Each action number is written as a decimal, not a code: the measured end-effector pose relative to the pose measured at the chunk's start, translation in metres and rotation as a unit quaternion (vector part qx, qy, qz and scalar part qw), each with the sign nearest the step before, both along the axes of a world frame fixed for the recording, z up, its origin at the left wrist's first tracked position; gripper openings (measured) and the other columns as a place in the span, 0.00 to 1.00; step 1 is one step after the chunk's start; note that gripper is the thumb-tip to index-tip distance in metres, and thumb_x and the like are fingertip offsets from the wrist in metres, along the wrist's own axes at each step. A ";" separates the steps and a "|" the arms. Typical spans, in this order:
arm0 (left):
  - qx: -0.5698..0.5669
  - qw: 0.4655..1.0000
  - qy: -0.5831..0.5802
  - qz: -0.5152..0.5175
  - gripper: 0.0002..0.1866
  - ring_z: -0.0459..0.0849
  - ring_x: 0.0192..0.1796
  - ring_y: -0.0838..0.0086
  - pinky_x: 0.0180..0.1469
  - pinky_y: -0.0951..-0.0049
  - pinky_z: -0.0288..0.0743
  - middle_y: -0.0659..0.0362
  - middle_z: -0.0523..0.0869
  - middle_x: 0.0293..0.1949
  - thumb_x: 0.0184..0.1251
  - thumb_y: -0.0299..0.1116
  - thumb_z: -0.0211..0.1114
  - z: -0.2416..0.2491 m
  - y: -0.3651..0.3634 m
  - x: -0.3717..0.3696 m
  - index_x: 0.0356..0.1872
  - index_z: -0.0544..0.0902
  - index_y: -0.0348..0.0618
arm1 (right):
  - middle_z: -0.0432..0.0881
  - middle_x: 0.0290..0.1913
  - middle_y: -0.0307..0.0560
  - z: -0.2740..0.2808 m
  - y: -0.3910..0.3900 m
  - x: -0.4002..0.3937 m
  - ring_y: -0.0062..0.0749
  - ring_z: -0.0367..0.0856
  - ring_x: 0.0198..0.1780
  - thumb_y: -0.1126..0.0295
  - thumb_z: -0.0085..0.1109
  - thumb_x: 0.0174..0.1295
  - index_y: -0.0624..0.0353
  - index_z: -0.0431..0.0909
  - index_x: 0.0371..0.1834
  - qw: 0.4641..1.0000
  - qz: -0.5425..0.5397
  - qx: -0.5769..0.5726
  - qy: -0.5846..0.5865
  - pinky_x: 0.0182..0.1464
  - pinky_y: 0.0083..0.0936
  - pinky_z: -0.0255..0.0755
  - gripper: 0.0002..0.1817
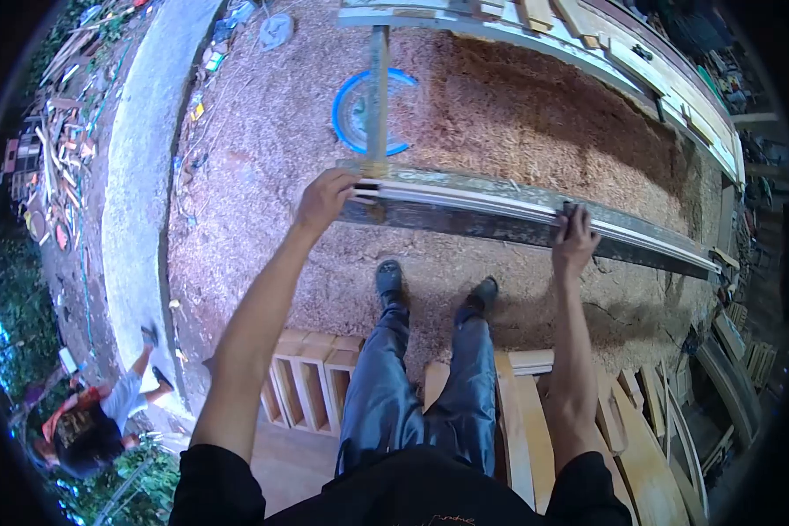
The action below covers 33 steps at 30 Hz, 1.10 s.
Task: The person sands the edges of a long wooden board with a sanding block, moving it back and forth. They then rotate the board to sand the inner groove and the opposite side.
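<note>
Long, pale narrow strips [473, 200] lie side by side along a weathered wooden beam [465, 220] in front of me. My left hand [326, 200] is closed at their left end, fingers pinching the tip, where a short dark gap shows. Farther right, my right hand [576, 238] is closed over the strips around a small black object [571, 209]. Its kind is hard to make out, as the fingers partly cover it.
A blue-rimmed round basin [340, 110] lies on sawdust-covered ground beyond the beam. Behind is a long bench [535, 39] with loose boards. Wooden frames [311, 386] and planks [522, 430] lie near my legs. At left, another person [88, 421] is by a concrete kerb [136, 219].
</note>
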State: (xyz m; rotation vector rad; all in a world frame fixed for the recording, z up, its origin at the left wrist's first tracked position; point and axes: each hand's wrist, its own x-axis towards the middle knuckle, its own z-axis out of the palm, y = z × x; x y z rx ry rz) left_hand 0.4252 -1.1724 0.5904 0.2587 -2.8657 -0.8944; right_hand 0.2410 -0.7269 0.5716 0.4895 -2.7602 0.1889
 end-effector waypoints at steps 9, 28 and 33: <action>0.041 0.998 0.015 0.036 0.12 0.83 0.51 0.55 0.56 0.64 0.76 0.50 0.86 0.45 0.54 0.21 0.67 -0.003 0.010 0.001 0.42 0.86 0.38 | 0.79 0.58 0.48 -0.005 -0.171 0.083 0.40 0.79 0.51 0.74 0.67 0.51 0.48 0.74 0.61 0.990 0.104 -0.093 -0.014 0.46 0.39 0.67 0.30; -0.014 0.999 -0.012 -0.050 0.11 0.83 0.46 0.57 0.49 0.63 0.78 0.55 0.86 0.41 0.52 0.26 0.69 0.013 -0.006 -0.010 0.39 0.86 0.41 | 0.78 0.60 0.48 0.003 -0.108 0.044 0.34 0.79 0.46 0.62 0.57 0.66 0.51 0.71 0.63 0.973 -0.197 -0.078 -0.093 0.47 0.33 0.63 0.22; 0.012 0.998 -0.006 -0.061 0.11 0.83 0.47 0.59 0.49 0.64 0.77 0.55 0.86 0.41 0.52 0.26 0.70 0.008 -0.010 -0.008 0.38 0.86 0.41 | 0.74 0.61 0.56 -0.001 -0.243 0.115 0.51 0.74 0.58 0.72 0.63 0.52 0.55 0.66 0.68 0.986 0.035 -0.115 -0.112 0.51 0.44 0.67 0.35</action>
